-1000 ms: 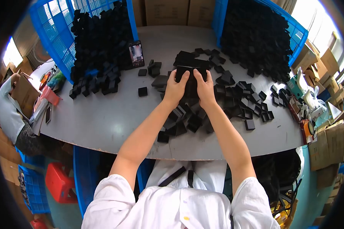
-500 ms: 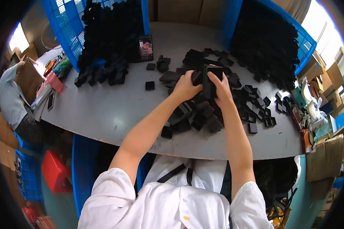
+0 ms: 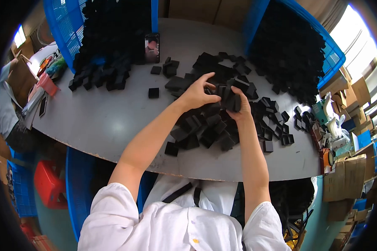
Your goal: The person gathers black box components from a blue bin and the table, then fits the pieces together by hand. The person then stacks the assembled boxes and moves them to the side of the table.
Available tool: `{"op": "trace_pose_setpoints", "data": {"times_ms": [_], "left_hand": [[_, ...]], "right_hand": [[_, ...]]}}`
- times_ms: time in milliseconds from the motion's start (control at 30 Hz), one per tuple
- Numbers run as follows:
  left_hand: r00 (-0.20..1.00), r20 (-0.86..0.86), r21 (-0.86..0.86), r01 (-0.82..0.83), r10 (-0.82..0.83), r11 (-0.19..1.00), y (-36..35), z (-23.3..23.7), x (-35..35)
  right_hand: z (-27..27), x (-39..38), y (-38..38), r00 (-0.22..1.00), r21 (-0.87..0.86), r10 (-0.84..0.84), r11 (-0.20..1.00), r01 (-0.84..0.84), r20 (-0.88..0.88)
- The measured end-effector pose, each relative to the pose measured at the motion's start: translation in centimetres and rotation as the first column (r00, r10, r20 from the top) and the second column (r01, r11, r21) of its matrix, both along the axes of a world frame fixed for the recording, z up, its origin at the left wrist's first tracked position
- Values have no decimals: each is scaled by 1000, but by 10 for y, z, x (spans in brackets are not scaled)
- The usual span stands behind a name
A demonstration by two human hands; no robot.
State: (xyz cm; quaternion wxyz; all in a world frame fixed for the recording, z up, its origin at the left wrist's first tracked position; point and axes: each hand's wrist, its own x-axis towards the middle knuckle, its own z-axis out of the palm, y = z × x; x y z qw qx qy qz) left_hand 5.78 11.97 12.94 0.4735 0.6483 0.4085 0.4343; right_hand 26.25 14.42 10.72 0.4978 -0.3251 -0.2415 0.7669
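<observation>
Many small black boxes (image 3: 191,124) lie in a loose heap on the grey table (image 3: 92,113), below and around both hands. My right hand (image 3: 241,104) is closed round black box pieces (image 3: 231,100) above the heap. My left hand (image 3: 199,93) reaches in from the left, its index finger raised and its thumb towards the same pieces. Its lower fingers are near or on a small black box (image 3: 220,89); the contact is partly hidden.
Two blue crates (image 3: 63,31) (image 3: 333,54) spill black pieces at the back. A phone-like picture item (image 3: 152,48) leans by the left crate. A person's pale sleeve (image 3: 6,104) shows at far left. A red stool (image 3: 50,184) and cartons (image 3: 345,178) flank the table.
The black pieces in my right hand have turned and tilted. My left index finger has lifted away from them. The whole view has shifted slightly.
</observation>
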Motion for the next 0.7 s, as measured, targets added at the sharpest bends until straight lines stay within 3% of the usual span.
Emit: {"op": "trace_pose_setpoints", "data": {"times_ms": [33, 133, 167, 200, 267, 300, 333, 400, 467, 533, 600, 667, 700], "left_hand": [[989, -69, 103, -126, 134, 987, 17, -17, -5], [960, -199, 98, -181, 198, 979, 51, -43, -9], [903, -345, 166, -211, 257, 963, 56, -45, -6], [902, -346, 181, -206, 259, 962, 60, -47, -3], [727, -262, 607, -388, 635, 694, 53, -38, 6], [867, -149, 451, -368, 475, 813, 51, -34, 8], [869, -161, 448, -358, 468, 819, 47, -30, 13], [977, 129, -40, -165, 168, 986, 37, -29, 32], [967, 143, -61, -204, 211, 977, 39, -44, 42], [930, 335, 25, -166, 148, 986, 42, -52, 44], [943, 314, 24, -123, 109, 992, 47, -60, 37], [968, 191, 74, -179, 163, 981, 52, -66, 27], [959, 256, -14, -126, 125, 992, 54, -65, 21]], "right_hand": [[-3, -1, 11, 1000, 13, -7, 1000, 7, -6], [-11, -9, 37, 995, -12, -93, 996, 92, -30], [-13, -11, 44, 989, -20, -144, 989, 145, 21], [-13, -12, 54, 978, -19, -195, 980, 197, 69], [-10, -16, 61, 975, -5, -214, 977, 214, 59], [-11, -21, 60, 969, 75, -241, 969, 237, 56], [-10, -28, 57, 962, 147, -269, 955, 259, 53], [-6, -46, 47, 959, 155, -281, 949, 273, 32], [2, -65, 34, 887, 173, -462, 876, 450, 32], [-6, -63, 38, 896, 152, -444, 887, 437, 19], [-26, -50, 52, 957, 57, -288, 955, 290, -31], [-34, -38, 61, 954, -8, -280, 960, 281, -111], [-37, -31, 66, 953, -33, -296, 955, 295, -70]]}}
